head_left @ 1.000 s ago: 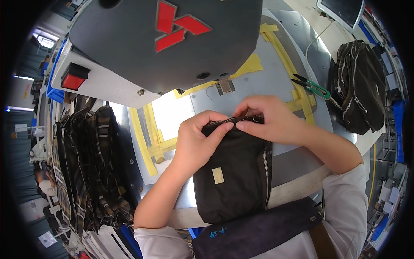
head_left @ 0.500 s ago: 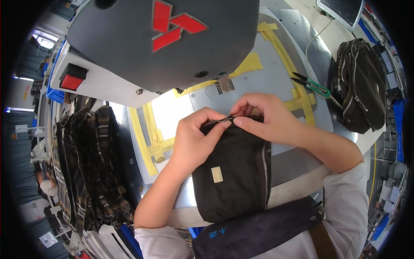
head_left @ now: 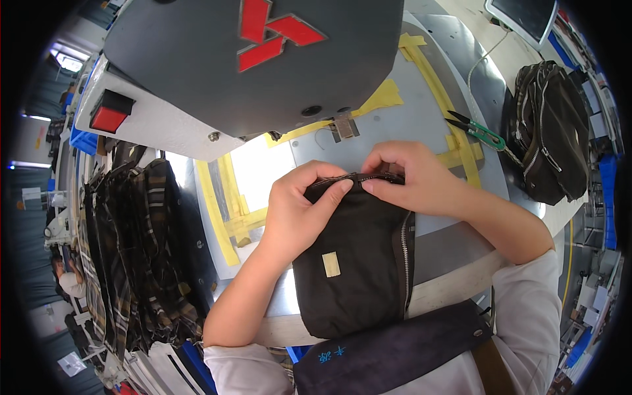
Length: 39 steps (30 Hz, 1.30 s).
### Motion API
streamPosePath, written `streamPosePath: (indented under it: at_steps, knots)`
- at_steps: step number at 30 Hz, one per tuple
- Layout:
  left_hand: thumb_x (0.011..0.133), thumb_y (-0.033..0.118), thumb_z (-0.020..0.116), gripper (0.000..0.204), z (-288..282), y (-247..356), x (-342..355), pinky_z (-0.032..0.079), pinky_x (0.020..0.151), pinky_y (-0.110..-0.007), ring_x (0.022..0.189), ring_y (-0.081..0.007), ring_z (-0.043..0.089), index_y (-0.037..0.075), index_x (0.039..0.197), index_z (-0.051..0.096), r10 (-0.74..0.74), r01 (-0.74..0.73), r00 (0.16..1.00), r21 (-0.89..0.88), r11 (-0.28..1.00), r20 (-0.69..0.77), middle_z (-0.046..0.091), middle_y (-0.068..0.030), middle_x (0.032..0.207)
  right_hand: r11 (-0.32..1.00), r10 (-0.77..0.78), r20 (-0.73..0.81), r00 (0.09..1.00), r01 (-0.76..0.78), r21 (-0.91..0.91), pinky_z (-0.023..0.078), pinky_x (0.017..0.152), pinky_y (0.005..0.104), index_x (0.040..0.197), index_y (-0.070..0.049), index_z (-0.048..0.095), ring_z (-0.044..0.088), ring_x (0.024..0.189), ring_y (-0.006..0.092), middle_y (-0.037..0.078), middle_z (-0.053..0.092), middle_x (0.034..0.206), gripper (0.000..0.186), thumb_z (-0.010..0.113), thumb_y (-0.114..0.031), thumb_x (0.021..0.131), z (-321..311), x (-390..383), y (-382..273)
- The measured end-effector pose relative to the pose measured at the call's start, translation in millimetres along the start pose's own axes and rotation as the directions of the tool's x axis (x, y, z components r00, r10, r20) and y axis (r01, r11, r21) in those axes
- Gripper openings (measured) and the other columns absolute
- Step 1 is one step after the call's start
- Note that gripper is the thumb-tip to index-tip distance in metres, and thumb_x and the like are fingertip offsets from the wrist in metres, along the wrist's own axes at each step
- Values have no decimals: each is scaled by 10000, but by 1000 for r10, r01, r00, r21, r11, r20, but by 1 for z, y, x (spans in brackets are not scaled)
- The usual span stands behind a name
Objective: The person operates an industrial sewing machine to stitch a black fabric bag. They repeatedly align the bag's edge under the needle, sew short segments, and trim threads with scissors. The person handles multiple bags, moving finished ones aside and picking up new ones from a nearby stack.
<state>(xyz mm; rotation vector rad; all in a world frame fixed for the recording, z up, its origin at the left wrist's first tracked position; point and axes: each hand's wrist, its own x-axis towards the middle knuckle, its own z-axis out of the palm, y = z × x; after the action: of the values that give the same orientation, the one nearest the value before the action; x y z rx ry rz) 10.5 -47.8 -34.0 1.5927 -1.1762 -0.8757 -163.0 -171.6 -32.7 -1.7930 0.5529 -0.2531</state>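
Note:
My left hand [head_left: 306, 207] and my right hand [head_left: 415, 181] pinch the folded top edge of a dark olive fabric pouch [head_left: 355, 263], thumbs close together over a zipper strip. The pouch hangs toward me, with a long silver zipper [head_left: 405, 263] down its right side and a small pale patch [head_left: 330, 264] on its front. Beneath lies a grey plate [head_left: 329, 155] edged with yellow tape. Just beyond my hands is a small metal fitting [head_left: 344, 128] on that plate, under a large grey machine head [head_left: 197, 66] with a red emblem.
Plaid-lined dark pieces [head_left: 138, 250] are piled at left. At right are green thread snips [head_left: 486, 135], a finished-looking dark bag [head_left: 546, 135] with zippers and a screen [head_left: 520, 13]. A red switch [head_left: 108, 118] sits on the machine. Another person [head_left: 71, 280] is at the far left.
Both hands and the pouch's top edge have shifted very slightly upward, with small finger movements along the zipper edge. The grip is held.

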Motion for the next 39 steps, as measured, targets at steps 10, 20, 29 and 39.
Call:
streamPosePath:
  at_steps: [10, 20, 29, 39]
  knots:
    - [841, 56, 717, 116, 1, -1, -1, 504, 766, -263, 802, -146, 649, -14, 922, 673, 25, -25, 999, 28, 999, -28, 685, -78, 847, 1000, -12, -55, 998, 11, -3, 487, 666, 307, 903, 3, 623, 603, 736, 169, 93, 643, 814, 187, 681, -166, 848, 5, 1, 1]
    - [847, 63, 716, 122, 2, -1, -1, 504, 754, -258, 785, -124, 635, -11, 930, 666, -35, 34, 998, -14, 999, -53, 683, -59, 832, 997, 10, -13, 1000, -9, 83, 467, 724, 230, 986, 4, 610, 571, 818, 78, 20, 602, 890, 117, 653, -63, 899, 4, 4, 0]
    - [855, 45, 699, 98, 3, -9, 0, 491, 773, -254, 804, -120, 614, -2, 918, 640, 63, -69, 996, -80, 994, -67, 656, -53, 850, 999, -4, -122, 993, 10, 51, 506, 701, 306, 935, 22, 650, 635, 779, 155, 108, 668, 855, 209, 714, -138, 818, 10, 2, 3]
    - [865, 94, 702, 136, 2, -10, 6, 486, 729, -247, 763, -105, 603, -14, 935, 658, -16, 14, 996, -19, 1000, -90, 669, -46, 813, 994, -67, -220, 973, 47, -94, 508, 698, 337, 951, -8, 673, 650, 761, 239, 131, 672, 884, 224, 699, -188, 819, 10, 4, 11]
